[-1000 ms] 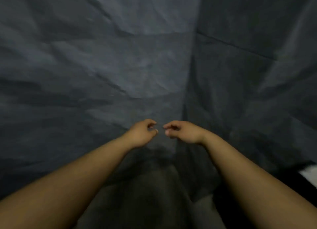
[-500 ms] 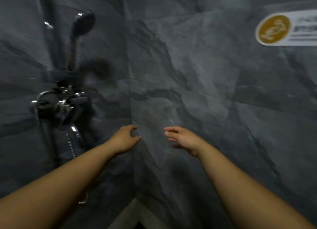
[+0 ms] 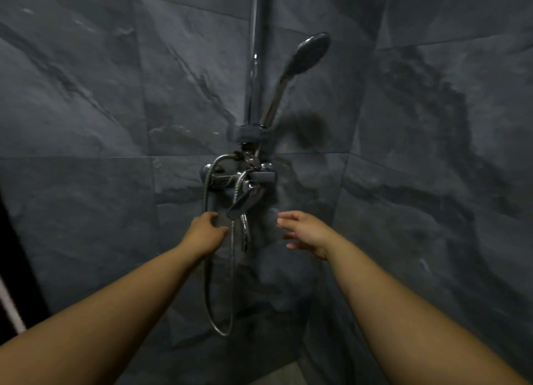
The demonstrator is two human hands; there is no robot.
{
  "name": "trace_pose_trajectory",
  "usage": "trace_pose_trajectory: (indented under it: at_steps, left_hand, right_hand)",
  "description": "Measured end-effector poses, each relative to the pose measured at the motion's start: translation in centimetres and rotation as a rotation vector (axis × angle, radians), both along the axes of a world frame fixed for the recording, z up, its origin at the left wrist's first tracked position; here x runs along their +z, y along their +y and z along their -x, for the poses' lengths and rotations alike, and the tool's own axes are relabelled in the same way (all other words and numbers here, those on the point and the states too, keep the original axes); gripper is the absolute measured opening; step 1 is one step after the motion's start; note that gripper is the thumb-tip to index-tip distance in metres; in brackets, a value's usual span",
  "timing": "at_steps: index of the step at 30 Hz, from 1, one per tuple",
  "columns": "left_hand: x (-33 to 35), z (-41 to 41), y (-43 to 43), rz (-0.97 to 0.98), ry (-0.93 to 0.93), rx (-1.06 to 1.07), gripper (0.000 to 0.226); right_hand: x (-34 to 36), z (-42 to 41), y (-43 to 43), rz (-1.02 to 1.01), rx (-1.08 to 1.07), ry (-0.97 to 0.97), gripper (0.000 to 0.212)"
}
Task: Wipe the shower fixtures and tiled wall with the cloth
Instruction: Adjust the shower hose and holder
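Directly ahead, chrome mixer tap (image 3: 259, 177) on tiled wall (image 3: 86, 96), just above and between both hands. Left hand (image 3: 206, 232) loosely curled, empty, nearer, in front of hose (image 3: 208, 292). Right hand (image 3: 305, 232) spread, empty. Cloth not in view. Tap lever (image 3: 246, 197) points down toward left hand.

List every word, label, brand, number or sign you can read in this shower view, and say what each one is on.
None: no text can be read here.
The shower head, riser pipe, mixer tap and hose show no legible brand or mark.
The tiled wall carries only its marbled veining, with no sign or label.
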State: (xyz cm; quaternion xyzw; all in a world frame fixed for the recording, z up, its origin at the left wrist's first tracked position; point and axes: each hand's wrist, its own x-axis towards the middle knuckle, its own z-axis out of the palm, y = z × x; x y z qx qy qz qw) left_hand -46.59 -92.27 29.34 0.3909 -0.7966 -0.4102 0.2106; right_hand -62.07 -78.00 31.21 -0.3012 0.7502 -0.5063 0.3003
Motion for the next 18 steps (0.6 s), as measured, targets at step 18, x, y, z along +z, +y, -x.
trace_pose_trajectory:
  at_steps: [18]
  left_hand:
    - [1.1, 7.3, -7.2, -0.212, 0.175, -0.156, 0.022]
  right_hand:
    - [0.1, 4.0, -9.7, 0.176, -0.048, 0.144, 0.019]
